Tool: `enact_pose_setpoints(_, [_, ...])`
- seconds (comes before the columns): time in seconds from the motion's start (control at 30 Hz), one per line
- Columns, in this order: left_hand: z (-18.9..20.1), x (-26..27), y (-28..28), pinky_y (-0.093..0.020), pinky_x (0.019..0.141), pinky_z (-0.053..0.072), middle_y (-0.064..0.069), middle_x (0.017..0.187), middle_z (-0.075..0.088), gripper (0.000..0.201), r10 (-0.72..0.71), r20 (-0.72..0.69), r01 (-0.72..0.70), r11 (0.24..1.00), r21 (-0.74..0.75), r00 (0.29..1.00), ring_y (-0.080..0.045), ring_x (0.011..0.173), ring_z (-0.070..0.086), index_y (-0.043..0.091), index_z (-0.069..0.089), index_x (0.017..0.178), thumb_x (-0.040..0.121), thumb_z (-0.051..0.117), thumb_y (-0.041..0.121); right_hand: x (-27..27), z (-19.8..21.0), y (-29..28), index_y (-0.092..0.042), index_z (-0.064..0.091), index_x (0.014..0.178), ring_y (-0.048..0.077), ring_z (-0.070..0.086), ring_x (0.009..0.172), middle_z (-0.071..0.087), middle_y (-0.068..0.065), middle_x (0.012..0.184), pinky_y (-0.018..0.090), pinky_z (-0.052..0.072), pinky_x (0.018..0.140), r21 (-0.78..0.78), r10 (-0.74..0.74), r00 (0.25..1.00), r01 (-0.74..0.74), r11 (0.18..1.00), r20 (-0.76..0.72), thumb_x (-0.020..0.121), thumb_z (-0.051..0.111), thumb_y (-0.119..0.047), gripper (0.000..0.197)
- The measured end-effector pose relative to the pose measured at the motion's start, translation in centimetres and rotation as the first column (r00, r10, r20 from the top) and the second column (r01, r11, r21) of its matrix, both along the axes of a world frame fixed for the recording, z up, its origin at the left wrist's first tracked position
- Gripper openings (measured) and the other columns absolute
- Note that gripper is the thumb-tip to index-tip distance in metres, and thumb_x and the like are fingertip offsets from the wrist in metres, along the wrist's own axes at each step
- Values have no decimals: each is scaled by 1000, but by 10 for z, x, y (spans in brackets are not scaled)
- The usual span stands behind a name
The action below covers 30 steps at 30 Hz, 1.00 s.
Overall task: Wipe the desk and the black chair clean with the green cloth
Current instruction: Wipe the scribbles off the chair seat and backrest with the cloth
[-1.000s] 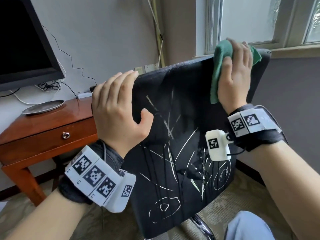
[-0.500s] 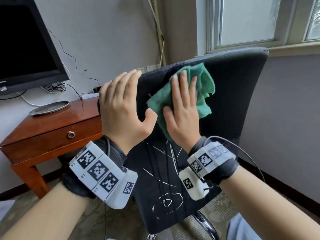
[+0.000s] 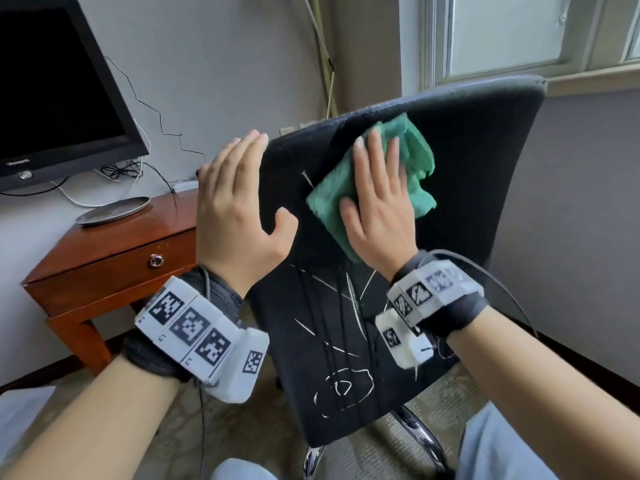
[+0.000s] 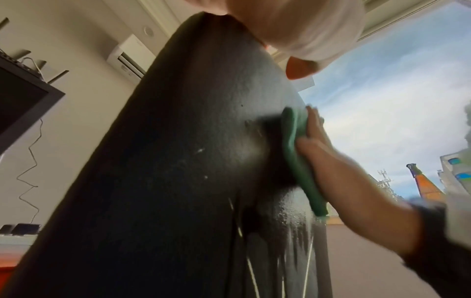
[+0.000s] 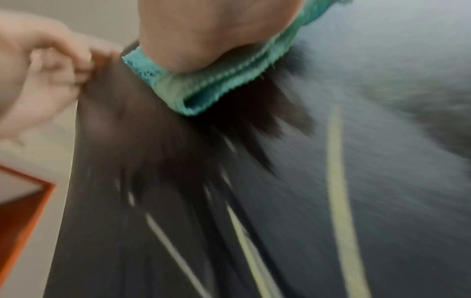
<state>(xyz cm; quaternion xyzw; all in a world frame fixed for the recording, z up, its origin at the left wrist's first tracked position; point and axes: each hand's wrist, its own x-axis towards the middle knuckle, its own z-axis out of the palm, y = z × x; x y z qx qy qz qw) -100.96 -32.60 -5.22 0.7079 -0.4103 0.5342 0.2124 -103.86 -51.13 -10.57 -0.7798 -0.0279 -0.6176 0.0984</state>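
Note:
The black chair [image 3: 467,188] has its back tilted toward me, with white scribble marks [image 3: 343,386] on the lower part. My right hand [image 3: 377,209] lies flat with straight fingers and presses the crumpled green cloth [image 3: 415,157] against the upper middle of the chair back. The left wrist view shows the cloth [image 4: 298,161] squeezed between the right hand [image 4: 331,161] and the chair [image 4: 178,161]. My left hand [image 3: 242,209] grips the chair's upper left edge, thumb on the front. In the right wrist view the left hand [image 5: 38,76] curls round that edge beside the cloth [image 5: 203,88].
A wooden desk [image 3: 104,251] with a drawer stands left of the chair, bearing a dark monitor [image 3: 52,98], a metal dish [image 3: 114,211] and cables. A window [image 3: 502,29] is behind the chair. The chrome chair frame [image 3: 419,434] and carpet show below.
My right hand swept the green cloth from the chair's top right corner leftward and down to the upper middle of the back. The left hand stayed on the left edge.

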Motion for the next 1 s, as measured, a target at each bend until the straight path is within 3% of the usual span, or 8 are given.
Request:
enact_pose_setpoints(0.13, [5,0,4,-36,109,30,-18,134,53,64,12,4,-12,999,33,1000,-33,124,48,-4,49,132,73,48,21,11,15,8,1,25,143,42,10,137,28,27,148,36,-2,117,79,2,995,-10,997,99,83,44,-18,66])
enact_pose_setpoints(0.27, [2,2,2,-35,110,27,-18,135,52,68,47,36,-47,999,23,998,-33,126,45,-3,48,133,70,50,24,19,-55,12,-8,21,144,37,12,138,22,13,148,36,-1,116,-87,-58,991,48,995,-118,84,42,-27,66])
enact_pose_setpoints(0.37, [0,5,5,-32,112,23,-19,139,48,71,41,48,-44,998,50,998,-32,130,41,-4,46,135,71,50,25,17,-83,12,-14,14,145,28,-1,145,20,8,148,38,2,115,-200,-112,976,74,977,-186,85,42,-29,68])
enact_pose_setpoints(0.53, [4,4,12,-32,114,23,-19,142,45,71,22,37,-25,995,97,999,-32,133,39,-4,43,138,72,47,24,15,-26,41,-9,20,143,36,10,139,18,10,149,36,-1,117,-117,9,998,-15,993,-56,84,43,-25,65])
enact_pose_setpoints(0.63, [4,3,13,-31,115,21,-20,143,44,72,7,12,-9,995,100,1000,-32,134,38,-4,42,138,72,47,25,16,15,53,-7,25,142,37,15,138,33,17,148,32,-4,117,-105,33,995,-23,994,89,84,47,-22,64])
enact_pose_setpoints(0.73, [5,4,14,-30,115,21,-19,143,44,72,14,7,-15,994,105,1000,-31,134,38,-3,42,138,71,48,24,19,16,47,-9,27,141,35,19,137,35,14,147,35,2,117,-166,-10,995,26,986,102,86,45,-25,61])
enact_pose_setpoints(0.87, [4,5,14,-29,115,21,-18,142,46,71,24,17,-26,996,89,1000,-31,133,39,-3,44,137,71,48,23,18,-42,22,-11,27,142,32,23,135,25,5,146,41,23,107,-354,-92,993,60,933,-75,85,44,-28,61])
enact_pose_setpoints(1.0, [2,0,12,-33,113,25,-18,141,47,71,46,24,-48,997,65,999,-30,134,37,-2,45,137,71,47,25,10,-76,7,-14,28,142,28,28,133,26,1,146,42,27,102,-437,-160,970,65,897,-184,86,42,-31,61])
